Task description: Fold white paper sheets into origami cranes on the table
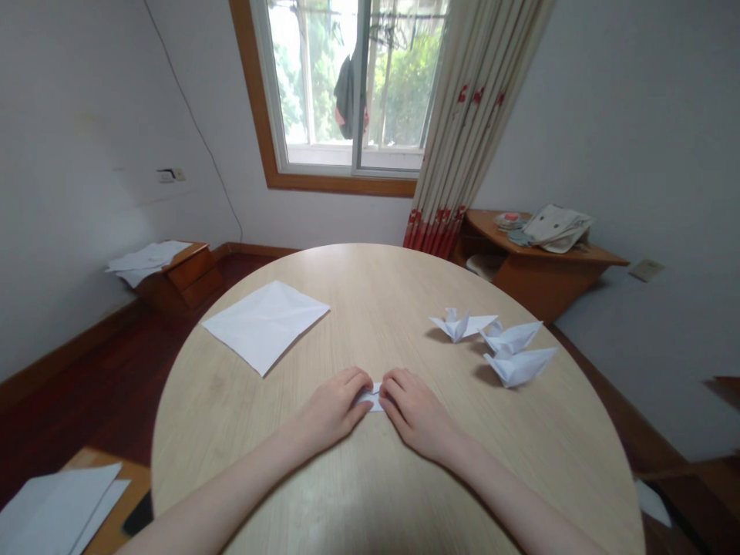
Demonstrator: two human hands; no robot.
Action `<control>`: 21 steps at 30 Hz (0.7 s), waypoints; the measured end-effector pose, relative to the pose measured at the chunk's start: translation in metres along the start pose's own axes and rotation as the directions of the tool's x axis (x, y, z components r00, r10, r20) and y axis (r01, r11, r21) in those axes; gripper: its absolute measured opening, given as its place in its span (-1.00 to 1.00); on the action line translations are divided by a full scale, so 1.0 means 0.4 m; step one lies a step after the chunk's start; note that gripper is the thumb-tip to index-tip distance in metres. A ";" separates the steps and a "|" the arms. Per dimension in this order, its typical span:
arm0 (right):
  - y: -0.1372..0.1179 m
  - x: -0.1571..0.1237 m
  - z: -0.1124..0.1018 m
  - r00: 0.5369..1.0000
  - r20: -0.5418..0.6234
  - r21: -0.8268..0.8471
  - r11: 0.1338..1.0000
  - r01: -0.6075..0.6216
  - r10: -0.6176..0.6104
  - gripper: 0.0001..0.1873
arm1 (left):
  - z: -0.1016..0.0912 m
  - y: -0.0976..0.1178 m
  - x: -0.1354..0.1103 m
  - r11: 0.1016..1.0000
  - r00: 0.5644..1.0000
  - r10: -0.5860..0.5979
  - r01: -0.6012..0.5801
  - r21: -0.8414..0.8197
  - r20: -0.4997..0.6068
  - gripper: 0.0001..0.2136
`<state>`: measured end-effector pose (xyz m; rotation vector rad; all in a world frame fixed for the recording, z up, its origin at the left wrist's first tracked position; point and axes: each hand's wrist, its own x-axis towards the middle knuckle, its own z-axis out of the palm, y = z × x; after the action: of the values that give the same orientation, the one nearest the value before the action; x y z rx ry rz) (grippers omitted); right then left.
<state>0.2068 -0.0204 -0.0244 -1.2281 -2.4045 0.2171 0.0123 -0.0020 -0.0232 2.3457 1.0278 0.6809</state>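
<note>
A small folded piece of white paper (375, 402) lies on the round wooden table (370, 308), mostly covered by my fingers. From the left, my left hand (341, 401) is closed on its edge, thumb below and fingers curled above. My right hand (412, 406) grips the other side in the same way, its fingertips bent over the paper. A narrow strip of the paper, with a fold line across it, shows between the two hands. Several white folded paper birds (523, 366) stand on the table to the right, apart from my hands.
A flat white paper sheet (266, 324) with creases lies at the table's left. More sheets (63, 505) rest on a low surface at lower left, and others (150, 258) on a small cabinet. A desk (537, 258) with a cloth bag stands behind right, beside the curtain.
</note>
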 end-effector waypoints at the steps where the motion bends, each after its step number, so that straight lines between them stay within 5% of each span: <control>1: -0.001 0.000 0.001 1.000 0.001 -0.019 1.000 0.004 -0.004 -0.90 | 0.002 0.000 0.000 1.000 1.000 0.001 -0.001 0.008 0.001 -0.91; 11: -0.015 0.002 0.025 1.000 0.011 -0.298 0.955 -0.002 0.005 -0.87 | 0.016 0.004 0.001 0.982 0.999 0.043 -0.040 0.186 -0.010 -0.92; 21: -0.003 0.001 0.009 0.998 0.032 -0.230 0.973 -0.037 0.046 -0.93 | -0.003 -0.023 0.006 0.977 0.997 0.050 -0.061 0.203 0.058 -0.91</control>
<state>0.2042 -0.0207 -0.0271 -1.3862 -2.4921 -0.0273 0.0083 0.0056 -0.0274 2.5627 1.0568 0.5528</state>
